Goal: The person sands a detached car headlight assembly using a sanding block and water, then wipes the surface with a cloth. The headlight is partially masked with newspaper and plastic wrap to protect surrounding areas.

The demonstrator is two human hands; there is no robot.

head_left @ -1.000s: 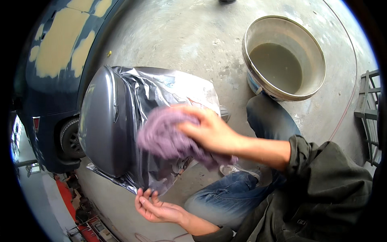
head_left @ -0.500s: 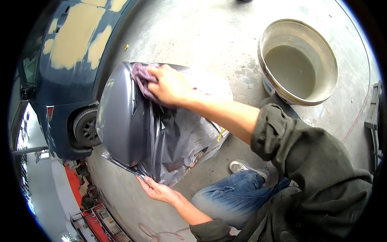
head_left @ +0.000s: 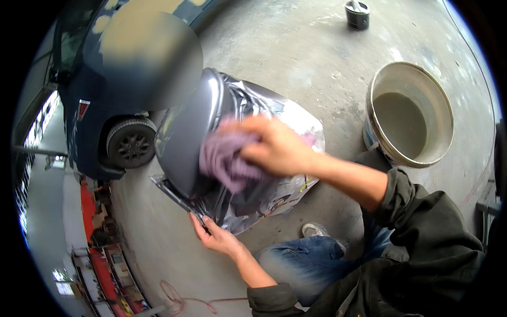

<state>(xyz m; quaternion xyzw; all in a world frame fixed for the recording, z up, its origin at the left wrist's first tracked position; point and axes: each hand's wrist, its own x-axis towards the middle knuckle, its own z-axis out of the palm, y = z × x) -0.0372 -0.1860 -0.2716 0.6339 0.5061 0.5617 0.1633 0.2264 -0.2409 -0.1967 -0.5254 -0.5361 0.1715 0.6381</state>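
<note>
Two hands on a grey panel.
Right hand point(head_left: 277, 150) presses a purple rag point(head_left: 224, 158) on the panel point(head_left: 185, 137) (rag blurred); left hand point(head_left: 216, 236) grips its lower edge.

The grey car part point(head_left: 185, 137) looks smooth and shiny. The purple rag point(head_left: 224, 158) is soft cloth. The silver wrap point(head_left: 280, 190) is crinkly and glossy. The floor point(head_left: 296, 47) is rough concrete.

A glossy dark grey car body panel point(head_left: 182, 140), curved and smooth, stands tilted on its edge on the concrete floor, half wrapped in crinkled silver plastic sheeting point(head_left: 274, 190) that spreads beneath and behind it. A crumpled, soft purple cloth point(head_left: 224, 161) is pressed flat against the panel's shiny face, near its middle, slightly blurred.
</note>
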